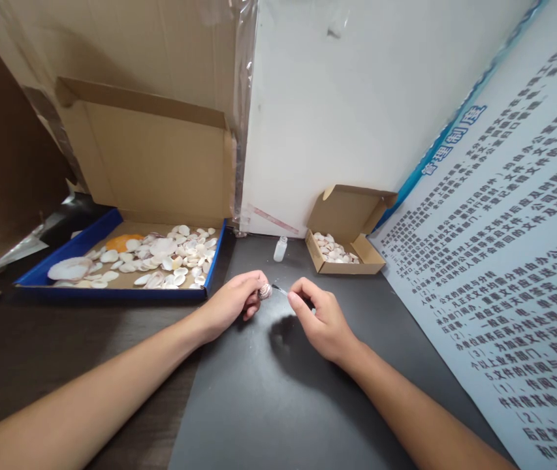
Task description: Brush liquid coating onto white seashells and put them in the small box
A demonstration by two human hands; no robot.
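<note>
1. Shell (265, 291): located above the middle of the grey mat (239, 418), toward its far edge, in the fingertips of the left hand (239, 295). Its surface appears ridged and its outline rounded.
2. Left hand: nearly closed; thumb and index finger pinch the shell, other fingers curled beneath.
3. Right hand (321, 318): partly closed; thumb and index finger pinch a thin applicator (282, 291), its dark tip beside the shell. Whether tip and shell touch cannot be determined.
4. Handling, by judgement: the shell should be light, stiff and somewhat brittle. The ridges should aid grip; any wet area may be slippery. Grasp opposite sides near the broadest part, pressing lightly, clear of thin rims. Hold the applicator near its tip for control; the shaft is slender and may flex.
5. Surroundings: a small bottle (281, 249) stands near the mat's far edge. An open carton (351, 268) of shells occupies the far right corner; a blue-sided box (111, 293) of shells lies beside the far left corner.
</note>
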